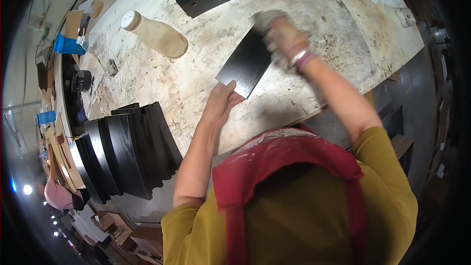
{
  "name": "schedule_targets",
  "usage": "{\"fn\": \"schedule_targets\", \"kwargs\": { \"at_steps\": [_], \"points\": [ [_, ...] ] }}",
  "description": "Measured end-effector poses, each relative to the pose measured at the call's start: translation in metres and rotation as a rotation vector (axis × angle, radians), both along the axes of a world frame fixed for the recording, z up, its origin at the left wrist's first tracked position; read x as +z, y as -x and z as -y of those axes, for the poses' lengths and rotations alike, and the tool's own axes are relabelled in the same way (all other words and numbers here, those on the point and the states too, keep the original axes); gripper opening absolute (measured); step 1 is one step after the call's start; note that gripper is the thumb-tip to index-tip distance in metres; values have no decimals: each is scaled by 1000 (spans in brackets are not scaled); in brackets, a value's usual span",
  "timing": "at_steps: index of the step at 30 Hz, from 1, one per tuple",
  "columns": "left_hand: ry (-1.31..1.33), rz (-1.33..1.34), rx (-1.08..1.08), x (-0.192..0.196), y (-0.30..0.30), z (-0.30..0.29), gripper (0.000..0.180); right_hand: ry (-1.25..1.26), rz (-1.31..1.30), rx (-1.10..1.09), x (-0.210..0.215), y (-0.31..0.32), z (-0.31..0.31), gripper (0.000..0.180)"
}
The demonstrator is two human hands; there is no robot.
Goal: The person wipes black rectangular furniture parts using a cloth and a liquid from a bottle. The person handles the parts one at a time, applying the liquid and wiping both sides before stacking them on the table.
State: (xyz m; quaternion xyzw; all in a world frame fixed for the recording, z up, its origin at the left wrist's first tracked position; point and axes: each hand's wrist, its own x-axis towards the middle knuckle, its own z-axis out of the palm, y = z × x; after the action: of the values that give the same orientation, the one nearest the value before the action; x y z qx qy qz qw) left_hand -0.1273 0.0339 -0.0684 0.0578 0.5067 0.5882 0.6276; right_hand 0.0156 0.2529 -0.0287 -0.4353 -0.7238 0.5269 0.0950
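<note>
Tabletop (147,76), pale and stained, reaches across the view. Over its near middle slants a black rectangular board (245,64). A white-capped bottle (159,38) is farther left. The gloved right hand (288,39), motion-blurred, is at the board's far end; I cannot tell whether its fingers are apart or together. The bare left hand (222,99) clamps its fingers on the near end.

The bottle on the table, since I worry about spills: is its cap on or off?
On: the white cap covers the neck end of the bottle. How tightly, I cannot tell.
</note>
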Motion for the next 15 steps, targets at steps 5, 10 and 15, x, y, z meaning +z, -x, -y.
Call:
{"fn": "schedule_targets", "kwargs": {
  "at_steps": [5,10,15],
  "points": [
    [57,4,37,10,-5,-4,18,-733,38,263,28,-8,12,22],
    [71,-43,69,12,-4,-8,18,-872,511,242,4,11,49,20],
    [97,-64,77,18,-12,-9,21,-833,145,62,-10,-41,-45,20]
  ]
}}
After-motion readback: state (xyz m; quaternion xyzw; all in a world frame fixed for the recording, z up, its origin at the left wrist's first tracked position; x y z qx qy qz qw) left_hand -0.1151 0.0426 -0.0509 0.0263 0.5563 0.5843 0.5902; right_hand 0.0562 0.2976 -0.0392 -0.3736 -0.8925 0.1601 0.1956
